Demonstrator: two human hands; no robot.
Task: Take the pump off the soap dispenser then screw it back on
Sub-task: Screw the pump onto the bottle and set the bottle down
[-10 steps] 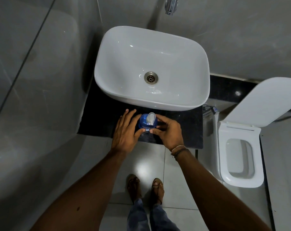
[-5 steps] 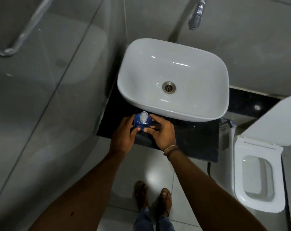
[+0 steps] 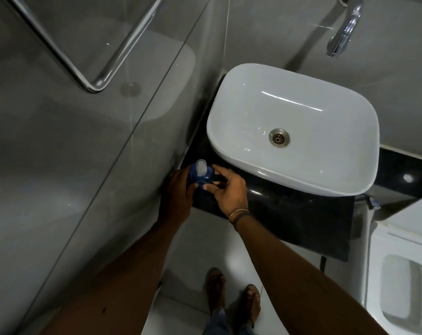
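Observation:
A blue soap dispenser with a pale pump head on top stands at the left end of the black counter, in front of the white basin. My left hand wraps its left side. My right hand holds its right side with fingertips at the neck. The bottle's lower body is hidden between both hands.
A white basin with a metal drain sits on the counter under a chrome tap. A glass shower panel with a chrome rail stands to the left. An open toilet is on the right. My sandalled feet are on the tiled floor below.
The dispenser and both hands have shifted left along the counter toward the glass panel; the view has swung left too. Both hands keep their hold on the bottle.

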